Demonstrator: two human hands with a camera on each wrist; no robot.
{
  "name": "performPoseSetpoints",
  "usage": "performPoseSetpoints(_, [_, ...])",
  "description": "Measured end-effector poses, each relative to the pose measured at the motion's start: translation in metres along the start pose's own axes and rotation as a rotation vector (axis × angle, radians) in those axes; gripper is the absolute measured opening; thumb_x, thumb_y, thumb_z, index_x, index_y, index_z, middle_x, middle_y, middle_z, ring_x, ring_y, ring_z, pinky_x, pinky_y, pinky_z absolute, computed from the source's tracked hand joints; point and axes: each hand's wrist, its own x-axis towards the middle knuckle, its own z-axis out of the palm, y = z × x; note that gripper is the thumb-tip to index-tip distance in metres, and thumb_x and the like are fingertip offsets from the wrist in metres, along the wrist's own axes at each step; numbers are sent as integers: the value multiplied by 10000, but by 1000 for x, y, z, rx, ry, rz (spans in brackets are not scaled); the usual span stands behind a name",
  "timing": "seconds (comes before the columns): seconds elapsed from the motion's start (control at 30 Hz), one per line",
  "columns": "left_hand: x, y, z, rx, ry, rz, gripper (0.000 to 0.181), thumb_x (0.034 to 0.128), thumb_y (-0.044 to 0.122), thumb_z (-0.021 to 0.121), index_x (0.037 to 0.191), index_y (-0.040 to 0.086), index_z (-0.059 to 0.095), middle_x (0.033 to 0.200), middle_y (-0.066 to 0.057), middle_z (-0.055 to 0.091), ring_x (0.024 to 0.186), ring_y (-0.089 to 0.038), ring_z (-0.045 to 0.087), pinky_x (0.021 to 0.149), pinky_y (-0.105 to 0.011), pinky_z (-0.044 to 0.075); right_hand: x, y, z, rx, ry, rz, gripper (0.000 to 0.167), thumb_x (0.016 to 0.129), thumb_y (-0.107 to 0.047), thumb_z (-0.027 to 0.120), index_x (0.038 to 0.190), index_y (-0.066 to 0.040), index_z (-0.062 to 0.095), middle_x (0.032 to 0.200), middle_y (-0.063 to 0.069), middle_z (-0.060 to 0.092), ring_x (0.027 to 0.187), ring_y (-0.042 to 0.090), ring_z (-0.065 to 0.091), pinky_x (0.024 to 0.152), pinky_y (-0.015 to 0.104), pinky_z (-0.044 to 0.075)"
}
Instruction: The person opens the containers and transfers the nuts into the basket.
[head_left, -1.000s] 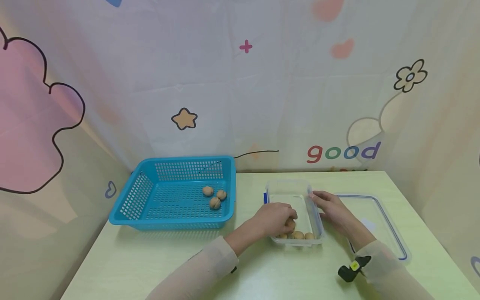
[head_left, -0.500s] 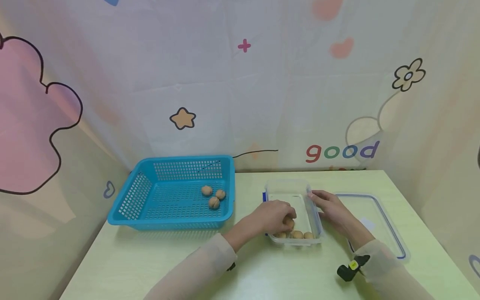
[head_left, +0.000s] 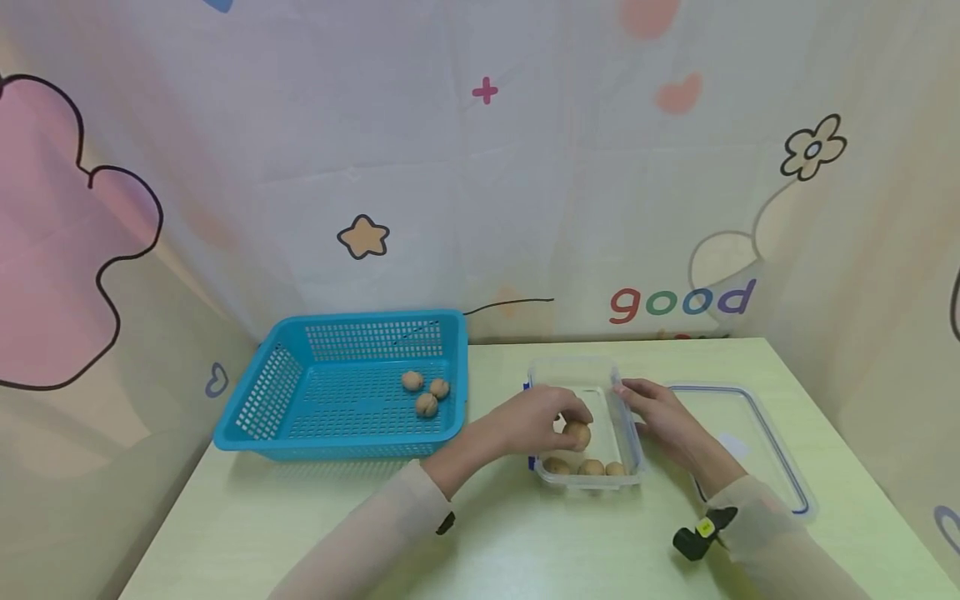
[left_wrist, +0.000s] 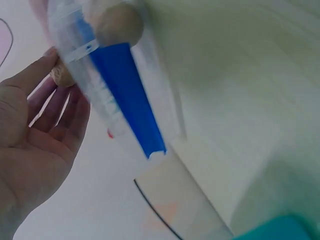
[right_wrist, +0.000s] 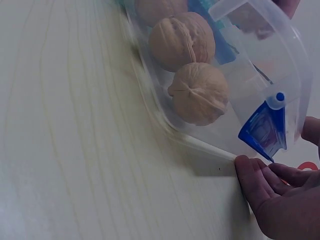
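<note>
In the head view the left hand (head_left: 536, 423) pinches a walnut (head_left: 577, 434) between thumb and fingers, inside the clear plastic box (head_left: 632, 442). Several walnuts (head_left: 591, 467) lie along the box's near end. The left wrist view shows the left hand (left_wrist: 42, 130) with the walnut (left_wrist: 62, 75) at its fingertips, beside the blue clip (left_wrist: 127, 95). At the box's right wall, the right hand (head_left: 667, 421) holds the rim with its thumb on top. In the right wrist view the right hand's (right_wrist: 285, 195) fingers touch the box's lower corner, near walnuts (right_wrist: 199, 94).
A blue basket (head_left: 360, 450) with three walnuts (head_left: 426, 406) stands on the left of the table (head_left: 517, 542). The clear lid (head_left: 780, 450) with a blue seal lies right of the box, partly under the right arm. A patterned curtain (head_left: 420, 167) hangs behind.
The left hand has risen slightly with its walnut, which shows more plainly between thumb and fingers. The right hand stays at the box's right wall. The whole view has shifted a little.
</note>
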Motion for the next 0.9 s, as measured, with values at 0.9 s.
performPoseSetpoints(0.9, [-72, -11, -74, -115, 225, -49, 352, 909, 222, 865, 1218, 94, 757, 1108, 70, 726, 1005, -67, 691, 911, -246, 586, 4, 2, -3, -23, 10, 38, 760, 1117, -434, 534, 1639, 39, 252, 1692, 269, 251, 1565, 451, 241, 1229, 634, 272])
